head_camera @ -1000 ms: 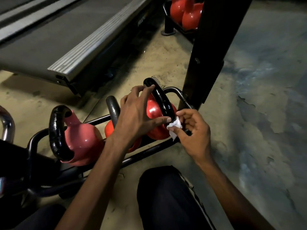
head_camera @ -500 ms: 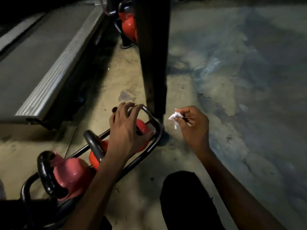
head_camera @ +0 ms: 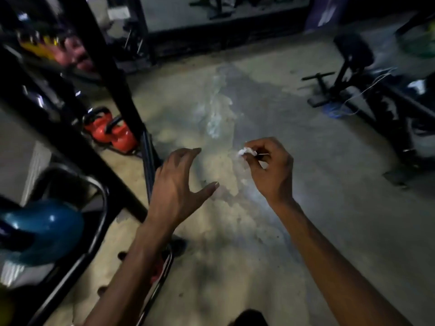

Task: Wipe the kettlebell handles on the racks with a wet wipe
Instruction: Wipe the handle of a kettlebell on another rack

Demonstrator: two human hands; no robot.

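Observation:
My right hand [head_camera: 270, 170] pinches a small crumpled white wet wipe [head_camera: 244, 152] in its fingertips, held in the air over the concrete floor. To its left hovers my left hand [head_camera: 179, 184], fingers spread, holding nothing and touching nothing. Two red kettlebells [head_camera: 110, 131] with black handles sit on a low rack further back on the left. A blue kettlebell [head_camera: 42, 229] rests on a higher rack tier [head_camera: 101, 208] at the left edge. Beneath my left forearm a bit of a red kettlebell [head_camera: 156, 271] shows in the floor rack.
A black upright post [head_camera: 103, 62] of the rack slants across the left side. A black weight bench frame [head_camera: 367, 95] stands at the right. Worn concrete floor [head_camera: 235, 102] spreads between them. More dark gym equipment lines the far wall.
My left hand has let go of the red kettlebell's handle and lifted away. The wipe hand has risen too. The view has swung up from the floor rack toward the room.

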